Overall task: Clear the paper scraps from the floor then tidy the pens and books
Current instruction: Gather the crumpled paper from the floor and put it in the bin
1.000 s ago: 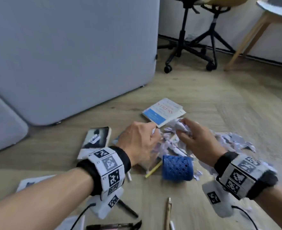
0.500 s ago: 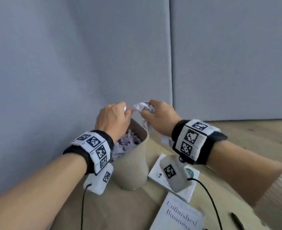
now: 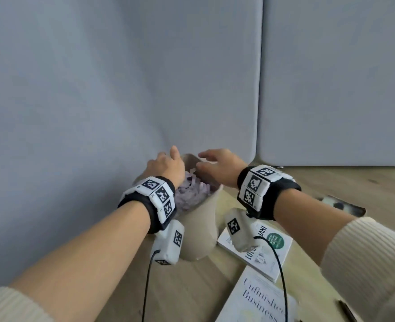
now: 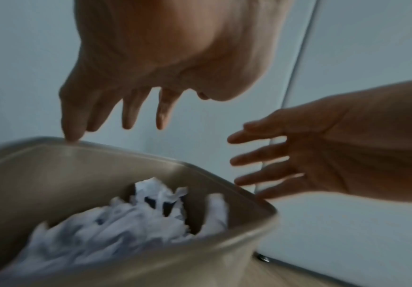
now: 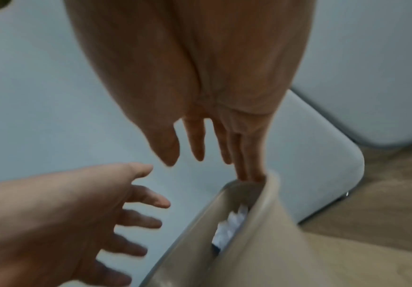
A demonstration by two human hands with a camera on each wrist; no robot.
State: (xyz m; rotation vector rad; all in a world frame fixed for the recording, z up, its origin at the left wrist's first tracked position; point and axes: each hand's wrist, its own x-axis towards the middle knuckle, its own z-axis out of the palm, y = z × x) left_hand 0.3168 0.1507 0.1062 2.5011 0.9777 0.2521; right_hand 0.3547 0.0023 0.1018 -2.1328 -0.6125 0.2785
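A beige bin (image 3: 201,231) stands on the wood floor against the grey panels, filled with white paper scraps (image 3: 192,191). Both hands hover over its mouth with fingers spread and nothing in them. My left hand (image 3: 166,165) is over the bin's left rim, my right hand (image 3: 215,163) over its right rim. In the left wrist view the left hand (image 4: 116,116) hangs above the bin rim (image 4: 126,149), the scraps (image 4: 131,219) lie inside, and the right hand (image 4: 268,159) reaches in from the right. In the right wrist view the right hand (image 5: 207,147) points down at the bin (image 5: 261,233).
Two books lie on the floor right of the bin: a white one with a green circle (image 3: 273,252) and "Unfinished Business" (image 3: 257,298). A dark pen (image 3: 347,310) lies at the bottom right. Grey padded panels (image 3: 122,89) close off the left and back.
One second ago both hands gathered scraps from the floor pile. Half a second ago they held crumpled paper over the bin. Now the paper lies in the bin and both hands are spread.
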